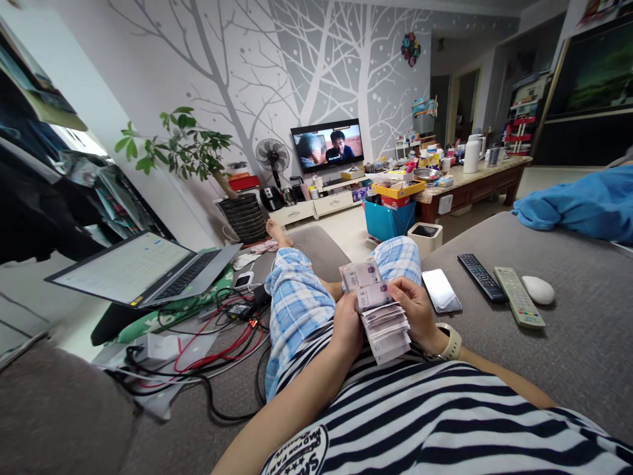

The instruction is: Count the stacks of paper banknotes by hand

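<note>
A stack of banknotes (386, 326) is held above my lap, its lower part fanned into several layers. My left hand (347, 323) is closed around the stack's left side, with the fingers partly hidden behind the notes. At the upper right edge, my right hand (414, 310) pinches the notes between thumb and fingers. Two note faces marked with a 5 show at the top, one above the other. A watch with a pale strap (449, 343) sits on my right wrist. Blue plaid trousers (301, 290) cover my legs behind the notes.
To the right on the sofa lie a phone (440, 290), a black remote (482, 277), a beige remote (519, 297) and a white mouse (538, 290). An open laptop (128, 267) and tangled red and black cables (242, 340) are at left. A cluttered table (475, 175) stands beyond.
</note>
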Demonstrator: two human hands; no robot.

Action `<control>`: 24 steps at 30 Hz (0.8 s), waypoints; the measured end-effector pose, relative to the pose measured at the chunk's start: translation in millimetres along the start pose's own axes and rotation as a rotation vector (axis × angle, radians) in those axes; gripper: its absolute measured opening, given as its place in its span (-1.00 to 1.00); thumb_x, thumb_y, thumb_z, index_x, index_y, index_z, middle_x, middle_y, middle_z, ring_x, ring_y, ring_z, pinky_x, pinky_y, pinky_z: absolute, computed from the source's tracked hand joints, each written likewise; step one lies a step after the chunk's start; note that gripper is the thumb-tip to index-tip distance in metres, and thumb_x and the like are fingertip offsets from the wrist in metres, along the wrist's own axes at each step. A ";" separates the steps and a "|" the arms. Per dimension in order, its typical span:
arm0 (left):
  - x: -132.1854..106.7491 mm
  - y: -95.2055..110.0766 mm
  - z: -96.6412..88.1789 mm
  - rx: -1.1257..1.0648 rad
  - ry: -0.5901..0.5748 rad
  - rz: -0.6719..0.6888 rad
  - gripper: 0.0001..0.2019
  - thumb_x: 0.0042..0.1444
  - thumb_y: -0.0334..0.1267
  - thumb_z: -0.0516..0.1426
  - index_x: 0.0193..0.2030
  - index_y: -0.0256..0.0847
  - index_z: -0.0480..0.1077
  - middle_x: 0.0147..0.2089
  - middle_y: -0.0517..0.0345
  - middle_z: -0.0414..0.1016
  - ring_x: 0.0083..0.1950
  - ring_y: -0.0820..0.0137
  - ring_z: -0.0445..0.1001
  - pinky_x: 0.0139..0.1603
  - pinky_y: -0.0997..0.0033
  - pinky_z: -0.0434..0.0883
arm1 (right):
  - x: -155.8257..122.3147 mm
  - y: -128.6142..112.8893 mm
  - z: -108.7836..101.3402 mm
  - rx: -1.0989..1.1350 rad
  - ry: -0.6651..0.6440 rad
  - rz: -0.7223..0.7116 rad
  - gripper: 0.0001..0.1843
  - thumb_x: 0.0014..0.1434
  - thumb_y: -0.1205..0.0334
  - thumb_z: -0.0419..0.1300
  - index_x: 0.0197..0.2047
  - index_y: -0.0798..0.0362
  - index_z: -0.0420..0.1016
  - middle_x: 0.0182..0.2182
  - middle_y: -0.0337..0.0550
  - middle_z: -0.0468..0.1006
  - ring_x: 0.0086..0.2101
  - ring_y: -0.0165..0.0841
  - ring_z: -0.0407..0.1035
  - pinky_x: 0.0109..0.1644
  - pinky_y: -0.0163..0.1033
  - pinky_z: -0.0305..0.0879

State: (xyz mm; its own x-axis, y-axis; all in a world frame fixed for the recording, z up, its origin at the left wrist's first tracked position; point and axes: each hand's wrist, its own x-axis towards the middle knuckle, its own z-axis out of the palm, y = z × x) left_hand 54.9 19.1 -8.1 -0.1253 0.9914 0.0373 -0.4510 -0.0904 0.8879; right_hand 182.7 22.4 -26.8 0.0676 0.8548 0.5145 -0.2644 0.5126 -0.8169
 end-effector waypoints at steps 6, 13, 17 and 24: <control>3.9 -6.0 -3.6 -0.042 -0.029 -0.017 -0.74 -0.13 -0.14 0.29 -0.37 -0.30 0.50 -0.54 0.15 0.47 -0.44 0.36 0.41 -0.29 0.37 0.35 | -1.5 3.5 -1.4 -0.002 -0.012 0.016 -0.64 0.18 -0.05 0.22 -0.49 0.03 0.40 -0.57 -0.29 0.30 -0.53 -0.41 0.14 -0.45 -0.28 0.11; 4.1 -7.9 -5.8 -0.057 -0.033 -0.065 -0.72 -0.13 -0.10 0.30 -0.37 -0.28 0.48 -0.44 0.07 0.55 -0.29 0.24 0.53 -0.16 0.27 0.41 | -2.4 4.0 -2.3 0.029 -0.019 -0.002 -0.69 0.21 0.01 0.22 -0.46 0.03 0.41 -0.56 -0.30 0.30 -0.53 -0.42 0.13 -0.45 -0.28 0.09; 3.2 -8.2 -5.3 -0.080 -0.034 -0.076 -0.71 -0.15 -0.12 0.30 -0.34 -0.29 0.49 -0.35 0.00 0.60 -0.18 0.16 0.57 -0.10 0.24 0.43 | -2.5 4.2 -2.0 0.019 0.004 -0.006 -0.68 0.19 0.00 0.23 -0.47 0.02 0.40 -0.59 -0.32 0.28 -0.55 -0.43 0.11 -0.46 -0.28 0.07; 4.2 -9.3 -2.7 -0.105 0.029 -0.059 -0.76 -0.17 -0.17 0.30 -0.37 -0.27 0.48 -0.34 0.02 0.63 -0.21 0.16 0.60 -0.11 0.20 0.47 | -4.2 2.5 -1.6 0.026 -0.017 -0.030 -0.58 0.28 -0.08 0.10 -0.49 0.02 0.40 -0.62 -0.27 0.35 -0.57 -0.41 0.16 -0.46 -0.26 0.10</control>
State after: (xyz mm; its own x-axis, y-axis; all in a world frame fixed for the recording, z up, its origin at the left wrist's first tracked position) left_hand 56.2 23.9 -17.5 -0.1204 0.9923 -0.0278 -0.5483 -0.0431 0.8352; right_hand 183.3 20.2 -31.4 0.0595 0.8377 0.5428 -0.2870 0.5352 -0.7945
